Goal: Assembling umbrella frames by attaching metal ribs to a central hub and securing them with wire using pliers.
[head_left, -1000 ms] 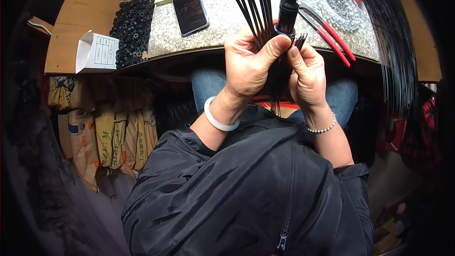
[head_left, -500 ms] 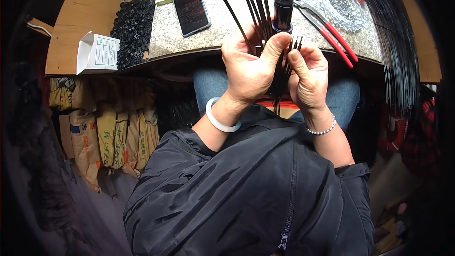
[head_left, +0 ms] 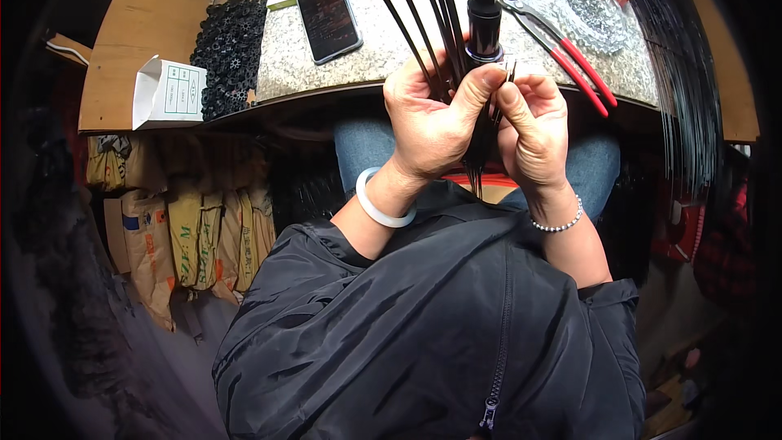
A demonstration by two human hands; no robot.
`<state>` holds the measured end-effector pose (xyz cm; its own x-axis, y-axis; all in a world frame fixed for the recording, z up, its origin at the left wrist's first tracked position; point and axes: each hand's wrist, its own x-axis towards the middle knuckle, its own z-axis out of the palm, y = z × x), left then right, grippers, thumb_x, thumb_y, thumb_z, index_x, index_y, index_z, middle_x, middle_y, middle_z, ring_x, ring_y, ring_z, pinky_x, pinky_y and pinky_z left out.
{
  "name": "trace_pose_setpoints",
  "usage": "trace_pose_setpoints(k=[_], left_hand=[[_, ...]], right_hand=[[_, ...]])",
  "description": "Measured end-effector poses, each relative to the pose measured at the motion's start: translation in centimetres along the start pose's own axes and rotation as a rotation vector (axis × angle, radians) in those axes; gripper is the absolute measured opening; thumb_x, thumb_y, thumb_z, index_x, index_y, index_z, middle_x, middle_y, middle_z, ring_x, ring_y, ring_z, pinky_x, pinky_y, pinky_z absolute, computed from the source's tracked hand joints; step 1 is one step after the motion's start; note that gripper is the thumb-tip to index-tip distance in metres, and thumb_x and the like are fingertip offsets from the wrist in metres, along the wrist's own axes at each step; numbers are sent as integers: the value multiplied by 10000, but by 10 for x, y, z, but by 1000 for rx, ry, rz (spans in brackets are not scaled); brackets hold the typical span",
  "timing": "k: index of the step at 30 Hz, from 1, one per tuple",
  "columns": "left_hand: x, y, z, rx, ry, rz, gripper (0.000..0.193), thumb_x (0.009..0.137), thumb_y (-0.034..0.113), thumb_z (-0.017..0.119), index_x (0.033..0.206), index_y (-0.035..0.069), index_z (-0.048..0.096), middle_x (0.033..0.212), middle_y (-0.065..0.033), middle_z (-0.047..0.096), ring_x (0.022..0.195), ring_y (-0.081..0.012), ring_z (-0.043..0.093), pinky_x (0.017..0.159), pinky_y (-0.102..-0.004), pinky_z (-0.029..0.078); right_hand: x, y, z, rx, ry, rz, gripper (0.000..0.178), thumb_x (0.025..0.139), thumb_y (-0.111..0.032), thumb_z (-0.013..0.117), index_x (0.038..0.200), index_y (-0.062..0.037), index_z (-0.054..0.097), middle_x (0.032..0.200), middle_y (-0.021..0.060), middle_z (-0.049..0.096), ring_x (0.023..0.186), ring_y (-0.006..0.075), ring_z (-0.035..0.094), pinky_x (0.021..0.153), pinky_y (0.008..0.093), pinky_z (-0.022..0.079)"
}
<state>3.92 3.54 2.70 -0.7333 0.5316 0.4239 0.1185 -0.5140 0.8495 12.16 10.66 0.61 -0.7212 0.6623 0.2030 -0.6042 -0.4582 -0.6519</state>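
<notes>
My left hand is closed around a bundle of thin black ribs, like umbrella ribs, which fan out upward from it. A flanged black cylinder, resembling an umbrella runner, stands upright just above its thumb, between the ribs and my right hand. My right hand is close beside it, thumb and forefinger pinched on a thin rib end. More slender rib ends hang below, between both palms. My fingers hide where the ribs meet the cylinder.
Behind my hands, a speckled board bears a phone, red-handled pliers and a clear glass dish. Small black notched parts are heaped at left by a white box. Long thin rods overhang the right edge.
One more rib now stands apart on the left side of the fan. The cylinder has shifted slightly left, and the fanned rib ends near my right fingertips have drawn together.
</notes>
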Motion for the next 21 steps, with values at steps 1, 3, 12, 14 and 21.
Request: trace_pose_setpoints(k=[1,3,12,14,21], left_hand=[[0,0,-1,11,-10,-43,234,794,19,698,1009,-38,627,825,-32,666,750,-61,587,662,-201,483],[2,0,-4,13,-40,-44,226,800,33,696,1005,-35,630,825,-28,665,750,-59,584,662,-199,481],[2,0,-10,-78,-173,-130,379,835,181,674,1129,-37,576,960,-116,663,876,-176,642,808,-291,502],[1,-4,-9,-226,-122,-190,391,846,179,657,1156,-36,554,994,-122,654,882,-187,645,804,-298,510],[-3,-4,-5,-315,-83,-160,227,839,104,664,1029,-8,614,939,-75,669,827,-112,618,761,-244,497]], right_hand=[[0,0,-1,-17,-7,13,110,824,-12,657,928,-8,621,884,68,654,821,102,613,770,228,493],[-1,-4,-1,-57,-12,71,102,824,-27,662,919,-7,630,890,65,655,797,96,611,753,226,496],[8,-8,-2,39,-20,208,75,818,-44,675,870,-21,626,833,32,637,736,75,589,707,203,481],[5,-2,-2,31,-12,128,78,810,-32,678,875,-22,635,841,33,640,745,79,590,716,206,479],[7,-4,0,162,17,311,168,817,-56,675,960,12,619,950,65,636,861,115,600,813,224,473]])
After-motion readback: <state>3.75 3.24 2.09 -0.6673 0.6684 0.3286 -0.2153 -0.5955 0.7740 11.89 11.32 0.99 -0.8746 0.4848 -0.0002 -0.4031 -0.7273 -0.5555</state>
